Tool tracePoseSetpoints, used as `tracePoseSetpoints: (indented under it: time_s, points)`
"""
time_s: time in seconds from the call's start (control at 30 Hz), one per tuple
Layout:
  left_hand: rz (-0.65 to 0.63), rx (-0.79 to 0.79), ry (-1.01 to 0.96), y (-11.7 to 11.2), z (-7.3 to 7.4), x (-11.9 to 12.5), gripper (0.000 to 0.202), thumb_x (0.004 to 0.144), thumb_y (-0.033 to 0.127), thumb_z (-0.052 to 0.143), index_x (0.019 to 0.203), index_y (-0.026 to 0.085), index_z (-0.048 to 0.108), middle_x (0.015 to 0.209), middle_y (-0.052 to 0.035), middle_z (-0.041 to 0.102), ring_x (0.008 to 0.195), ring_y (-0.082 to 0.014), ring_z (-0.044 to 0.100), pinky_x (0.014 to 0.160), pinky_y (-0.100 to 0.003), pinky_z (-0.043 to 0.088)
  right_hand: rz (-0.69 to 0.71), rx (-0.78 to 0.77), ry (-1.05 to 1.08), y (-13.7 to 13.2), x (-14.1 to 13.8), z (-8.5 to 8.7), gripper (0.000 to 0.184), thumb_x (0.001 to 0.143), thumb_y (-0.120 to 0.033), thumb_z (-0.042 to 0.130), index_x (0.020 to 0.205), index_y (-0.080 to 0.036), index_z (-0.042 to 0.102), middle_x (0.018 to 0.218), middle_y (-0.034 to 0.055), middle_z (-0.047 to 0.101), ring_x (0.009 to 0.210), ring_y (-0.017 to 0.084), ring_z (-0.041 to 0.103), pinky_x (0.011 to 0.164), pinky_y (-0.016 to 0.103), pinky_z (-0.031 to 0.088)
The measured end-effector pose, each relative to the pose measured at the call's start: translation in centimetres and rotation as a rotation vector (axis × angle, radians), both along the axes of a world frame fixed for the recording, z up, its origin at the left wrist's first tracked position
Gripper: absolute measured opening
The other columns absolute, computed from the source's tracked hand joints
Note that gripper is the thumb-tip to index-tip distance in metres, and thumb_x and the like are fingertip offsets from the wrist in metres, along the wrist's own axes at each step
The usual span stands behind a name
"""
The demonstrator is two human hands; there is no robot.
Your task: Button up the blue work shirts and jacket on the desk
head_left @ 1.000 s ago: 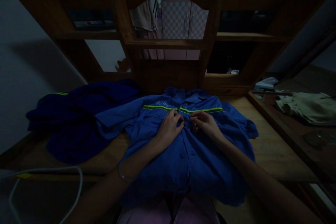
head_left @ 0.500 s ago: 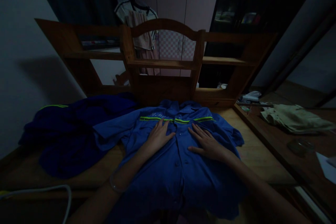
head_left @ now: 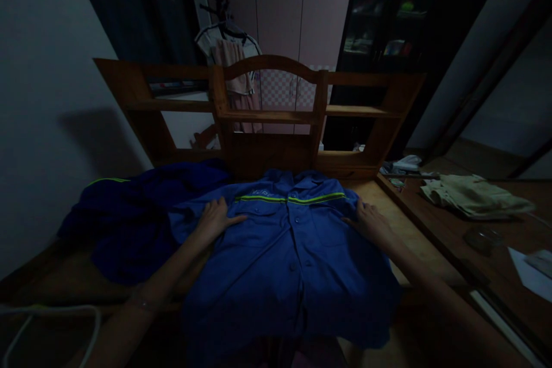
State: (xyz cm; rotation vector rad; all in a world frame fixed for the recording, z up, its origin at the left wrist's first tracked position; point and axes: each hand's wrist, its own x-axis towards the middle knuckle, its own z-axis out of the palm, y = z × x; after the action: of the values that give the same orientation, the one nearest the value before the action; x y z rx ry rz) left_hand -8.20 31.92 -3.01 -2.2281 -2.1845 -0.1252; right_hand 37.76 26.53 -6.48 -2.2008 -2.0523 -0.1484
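A blue buttoned work shirt (head_left: 293, 259) with a yellow-green reflective chest stripe lies front up on the wooden table (head_left: 414, 247), its hem hanging over the near edge. My left hand (head_left: 214, 219) lies flat and open on the shirt's left shoulder and sleeve area. My right hand (head_left: 370, 222) rests flat and open on the shirt's right shoulder edge. Neither hand holds anything.
A dark blue garment (head_left: 129, 213) is heaped on the table's left. A wooden shelf unit (head_left: 267, 121) stands behind the shirt. A beige garment (head_left: 474, 195) and papers (head_left: 530, 270) lie on the surface at right. A white cable (head_left: 52, 322) loops at lower left.
My hands left the button placket, flattened on the chest, then slid apart to the shirt's two shoulders. The camera tilted up, showing more of the room.
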Motion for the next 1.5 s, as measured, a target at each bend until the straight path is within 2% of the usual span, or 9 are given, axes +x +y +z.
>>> tracePoseSetpoints:
  time_s: [0.23, 0.37, 0.57, 0.67, 0.93, 1.07, 1.2, 1.3, 1.5]
  points:
    - [-0.232, -0.2, -0.077, 2.4, 1.9, 1.2, 0.031, 0.083, 0.042, 0.049, 0.101, 0.022, 0.064, 0.103, -0.0066, 0.068, 0.096, -0.024, 0.062, 0.075, -0.026, 0.044, 0.135, -0.084, -0.014, 1.4, -1.4, 2.3, 0.022, 0.093, -0.024, 0.043, 0.11, -0.013, 0.05, 0.092, 0.0117, 0.065, 0.084, 0.024, 0.063, 0.067, 0.028, 0.038]
    - [-0.152, -0.027, -0.013, 2.7, 3.6, 1.6, 0.033, 0.087, 0.042, 0.042, 0.105, 0.021, 0.059, 0.104, -0.0109, 0.066, 0.098, -0.0276, 0.062, 0.076, -0.032, 0.044, 0.097, 0.017, -0.048, 2.1, -1.8, 4.8, 0.023, 0.094, -0.023, 0.037, 0.112, -0.011, 0.045, 0.09, 0.0138, 0.065, 0.083, 0.027, 0.063, 0.065, 0.029, 0.036]
    - [0.034, 0.261, 0.067, 5.4, 9.0, 2.7, 0.042, 0.09, 0.05, 0.033, 0.114, 0.021, 0.052, 0.102, -0.0134, 0.066, 0.096, -0.0293, 0.062, 0.076, -0.035, 0.045, 0.003, 0.317, -0.104, 5.6, -1.6, 10.2, 0.022, 0.096, -0.029, 0.035, 0.111, -0.014, 0.042, 0.09, 0.0121, 0.065, 0.08, 0.026, 0.064, 0.064, 0.028, 0.036]
    - [0.096, 0.335, 0.083, 6.8, 10.2, 3.4, 0.042, 0.091, 0.047, 0.032, 0.114, 0.018, 0.05, 0.1, -0.0155, 0.065, 0.095, -0.0314, 0.062, 0.076, -0.037, 0.045, -0.027, 0.332, -0.098, 7.6, -1.9, 11.1, 0.024, 0.098, -0.027, 0.031, 0.112, -0.012, 0.042, 0.096, 0.0155, 0.064, 0.086, 0.027, 0.063, 0.067, 0.029, 0.038]
    - [0.005, 0.199, 0.151, 6.0, 6.4, 5.0, 0.043, 0.081, 0.035, 0.057, 0.115, 0.009, 0.052, 0.111, -0.0217, 0.057, 0.106, -0.0352, 0.054, 0.085, -0.043, 0.042, 0.091, 0.168, -0.104, 6.7, -4.7, 6.8, 0.038, 0.088, -0.014, 0.044, 0.126, -0.011, 0.045, 0.118, 0.0194, 0.054, 0.108, 0.028, 0.051, 0.088, 0.036, 0.04]
    - [-0.26, 0.336, 0.011, 2.5, 6.3, 7.6, 0.04, 0.084, 0.03, 0.053, 0.122, 0.017, 0.049, 0.123, -0.0156, 0.049, 0.115, -0.0307, 0.046, 0.094, -0.041, 0.037, 0.281, 0.326, 0.084, 3.2, -7.1, 6.5, 0.055, 0.087, -0.02, 0.049, 0.139, -0.014, 0.033, 0.135, 0.0171, 0.041, 0.121, 0.03, 0.038, 0.1, 0.04, 0.033]
    - [-0.644, -0.072, -0.366, -2.4, 4.5, 10.7, 0.028, 0.085, 0.042, 0.053, 0.103, 0.022, 0.059, 0.104, -0.0048, 0.057, 0.088, -0.0177, 0.056, 0.079, -0.028, 0.044, 0.615, 0.16, 0.497, -1.4, -9.6, 6.0, 0.021, 0.092, -0.023, 0.044, 0.106, -0.019, 0.06, 0.099, 0.0065, 0.059, 0.086, 0.017, 0.056, 0.075, 0.027, 0.044]
    - [-0.743, -0.276, -0.477, -4.7, 2.2, 11.8, 0.033, 0.076, 0.047, 0.064, 0.097, 0.022, 0.06, 0.094, -0.0019, 0.058, 0.081, -0.0155, 0.055, 0.071, -0.025, 0.042, 0.71, 0.015, 0.647, -3.8, -10.7, 4.3, 0.018, 0.091, -0.021, 0.046, 0.084, -0.018, 0.062, 0.081, 0.0023, 0.057, 0.067, 0.012, 0.054, 0.06, 0.022, 0.039]
    - [-0.845, -0.428, -0.476, -1.5, 0.8, 11.9, 0.028, 0.075, 0.042, 0.067, 0.09, 0.019, 0.063, 0.085, -0.0007, 0.06, 0.076, -0.0137, 0.054, 0.067, -0.022, 0.039, 0.698, -0.015, 0.767, -3.4, -10.3, 1.5, 0.028, 0.092, -0.023, 0.047, 0.073, -0.015, 0.065, 0.079, 0.0032, 0.058, 0.065, 0.011, 0.054, 0.059, 0.022, 0.038]
